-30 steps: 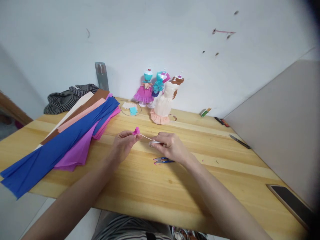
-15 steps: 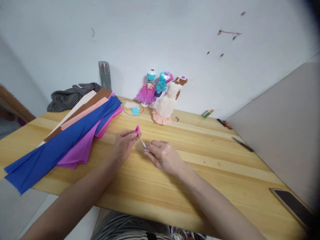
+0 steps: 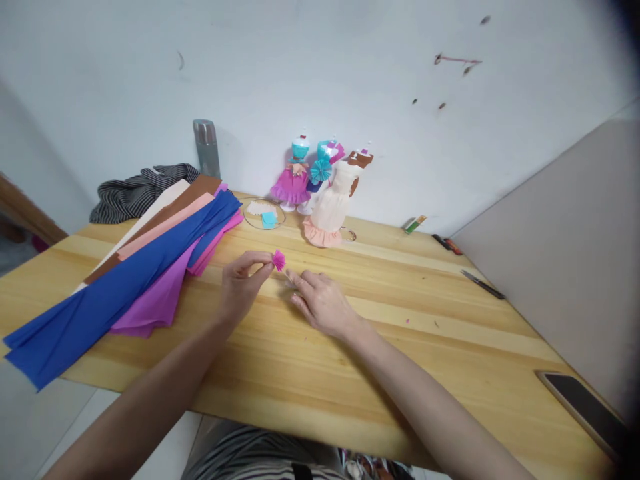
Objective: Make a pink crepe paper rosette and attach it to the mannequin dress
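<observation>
- Pinching the pink pleated paper piece (image 3: 279, 261) at its left end: thumb and forefinger of the left hand (image 3: 239, 287), with the pleats fanned toward the right.
- Position of the piece: raised above the middle of the table (image 3: 300, 393), between the two hands.
- Right hand (image 3: 325, 308): just right of the piece, palm down, forefinger extended toward it. A small pale item (image 3: 289, 284) shows at the fingers; whether they grip it cannot be told.
- Left side of the table: long paper sheets lie overlapped, with the blue sheet (image 3: 120, 287) on top. A striped cloth (image 3: 137, 195) and an upright flask (image 3: 207, 150) sit at the far end.
- Far middle, before the wall: three small dress forms stand in a group. The cream dress (image 3: 333, 203) is rightmost; the magenta skirt (image 3: 291, 187) is leftmost.
- Near the magenta skirt, on its left: a small teal paper square (image 3: 269, 221).
- Right side: a slim dark tool (image 3: 484, 285) lies far, a dark flat device (image 3: 583, 407) near.
</observation>
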The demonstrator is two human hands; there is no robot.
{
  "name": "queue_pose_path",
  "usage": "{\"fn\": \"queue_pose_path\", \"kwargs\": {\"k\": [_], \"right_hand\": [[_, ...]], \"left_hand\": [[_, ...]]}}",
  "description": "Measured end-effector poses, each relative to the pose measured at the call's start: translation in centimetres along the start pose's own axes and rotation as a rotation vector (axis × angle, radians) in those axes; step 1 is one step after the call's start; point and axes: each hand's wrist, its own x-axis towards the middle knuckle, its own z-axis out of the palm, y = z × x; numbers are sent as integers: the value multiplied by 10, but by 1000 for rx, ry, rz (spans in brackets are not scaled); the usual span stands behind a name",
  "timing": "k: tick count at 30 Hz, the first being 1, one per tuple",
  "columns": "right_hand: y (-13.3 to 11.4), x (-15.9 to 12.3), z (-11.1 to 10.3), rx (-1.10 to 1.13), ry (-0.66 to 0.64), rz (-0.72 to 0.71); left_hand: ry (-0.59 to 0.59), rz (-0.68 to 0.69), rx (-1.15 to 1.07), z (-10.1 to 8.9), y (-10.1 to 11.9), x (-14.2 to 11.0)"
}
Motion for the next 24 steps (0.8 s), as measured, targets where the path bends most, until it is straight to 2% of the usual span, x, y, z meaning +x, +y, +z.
{"fn": "queue_pose_path", "kwargs": {"k": [4,7,10,12,16,18,21,24], "right_hand": [[-1,-2,11,109,-54,-1],[-3,-5,17,264,-52,-22],[-1,-6,19,572,-17,-42],[5,-5,16,833,50,34],[16,0,-3,1289,262,390],[18,4,-17,1398,227,430],[14,9,-35,1373,105,405],[10,10,-43,1338,-10,381]], "left_hand": [[-112,360,345,-3,4,-1],[-156,574,551,-5,9,0],[-176,774,656,-5,13,0],[-212,880,684,-5,13,-1],[-341,982,698,-3,13,-6],[-420,1004,699,-2,15,-9],[-515,1029,705,0,18,-10],[-553,1044,723,0,17,-9]]}}
